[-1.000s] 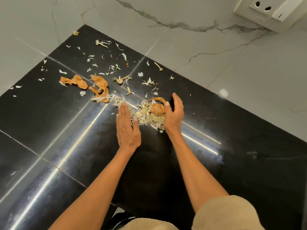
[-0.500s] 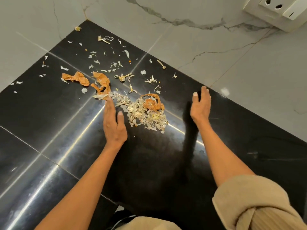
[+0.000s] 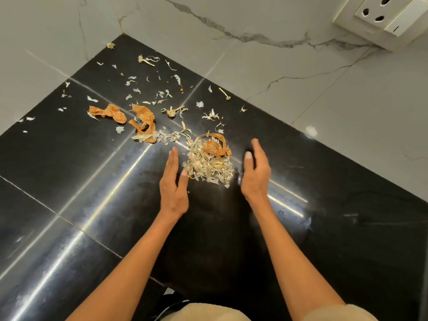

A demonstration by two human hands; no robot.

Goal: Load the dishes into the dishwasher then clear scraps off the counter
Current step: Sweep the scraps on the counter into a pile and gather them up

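The worktop (image 3: 69,172) is shiny black with thin pale lines across it. The pile of scraps (image 3: 208,164) is cream and pale yellow, with an orange peel (image 3: 214,145) on top. More orange peels (image 3: 108,113) lie toward the far left edge, with small white bits (image 3: 162,93) around them. The wall (image 3: 254,61) is white with grey wiggly veins. The socket (image 3: 382,17) is cream and white.

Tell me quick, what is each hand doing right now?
Left hand: open, fingers straight, beside the scrap pile.
Right hand: open, holding nothing, on the pile's other side.
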